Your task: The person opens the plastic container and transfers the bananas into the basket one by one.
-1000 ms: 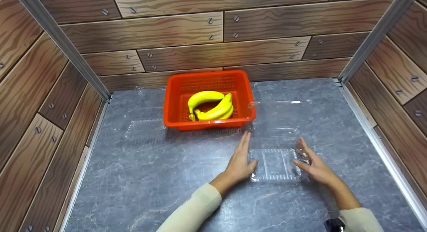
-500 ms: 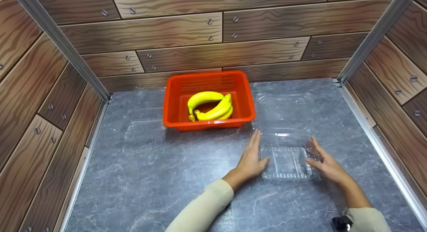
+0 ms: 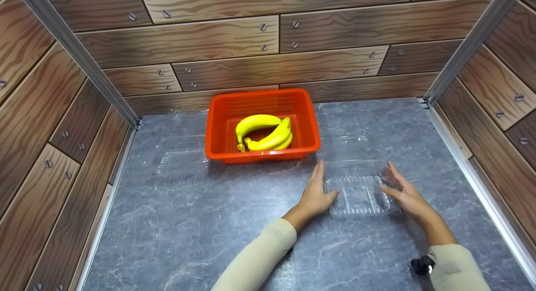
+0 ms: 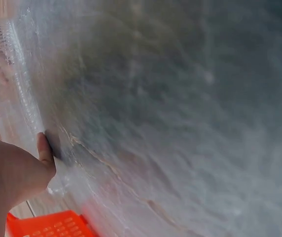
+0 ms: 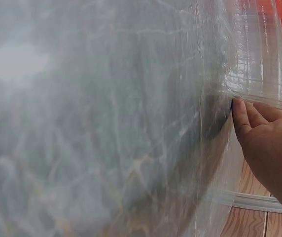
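Observation:
A clear plastic clamshell container (image 3: pixel 358 194), with ribbed edges and its see-through lid raised on the far side, sits right of centre in the head view. My left hand (image 3: pixel 316 194) holds its left side, fingers pointing away and thumb over the rim. On the opposite side, my right hand (image 3: pixel 406 194) grips the wall between thumb and fingers. The left wrist view shows the left hand (image 4: pixel 17 170) against the clear plastic container (image 4: pixel 13 74). In the right wrist view, fingertips of the right hand (image 5: pixel 266 136) meet the plastic. The lid's outline is faint.
Behind the left hand, an orange-red basket (image 3: pixel 213 127) holds yellow bananas (image 3: pixel 268 134). Another clear plastic container (image 3: pixel 182 153) lies left of it, hard to make out. Wood-patterned walls (image 3: pixel 234 35) enclose the grey marbled table (image 3: pixel 176 240) on three sides.
Both hands and the clear container have shifted right, then slightly away toward the back. The lid's position has changed between frames. The basket and bananas have stayed put.

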Demonstrator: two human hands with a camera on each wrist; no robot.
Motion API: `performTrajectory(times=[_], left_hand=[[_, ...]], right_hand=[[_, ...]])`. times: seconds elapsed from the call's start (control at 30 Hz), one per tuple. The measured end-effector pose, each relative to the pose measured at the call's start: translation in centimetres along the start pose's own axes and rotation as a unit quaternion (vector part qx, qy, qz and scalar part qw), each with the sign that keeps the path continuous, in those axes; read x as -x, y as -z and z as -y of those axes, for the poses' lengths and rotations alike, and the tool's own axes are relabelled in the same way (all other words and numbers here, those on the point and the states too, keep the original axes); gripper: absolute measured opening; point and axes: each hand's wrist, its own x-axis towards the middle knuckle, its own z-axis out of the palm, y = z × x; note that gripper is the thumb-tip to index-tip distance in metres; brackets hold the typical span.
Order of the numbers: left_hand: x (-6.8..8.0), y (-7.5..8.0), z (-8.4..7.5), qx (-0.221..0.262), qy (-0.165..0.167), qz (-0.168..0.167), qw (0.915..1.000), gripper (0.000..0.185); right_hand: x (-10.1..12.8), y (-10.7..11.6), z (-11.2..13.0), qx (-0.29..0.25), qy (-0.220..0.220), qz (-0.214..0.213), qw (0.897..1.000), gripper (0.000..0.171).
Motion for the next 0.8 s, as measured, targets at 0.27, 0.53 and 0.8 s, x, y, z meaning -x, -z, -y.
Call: performTrajectory(times=[0.27, 0.53, 0.8], left_hand=[[0.1, 0.5, -0.1, 0.036, 0.002, -0.036, 0.9987, 0.092], [1.0, 0.3, -0.7, 0.095, 0.055, -0.048, 0.9929, 0.086], [1.9, 0.7, -1.7, 0.151, 0.096, 0.005, 0.9838, 0.09]], right_hand=[[-0.8, -1.2, -0.1, -0.033, -0.003, -0.096, 0.995, 0.074], [-0.4, -2.8, 0.3, -0.063, -0.069, -0.31, 0.946, 0.043], [0.8, -2.5, -0.2, -0.106, -0.035, -0.247, 0.963, 0.05]])
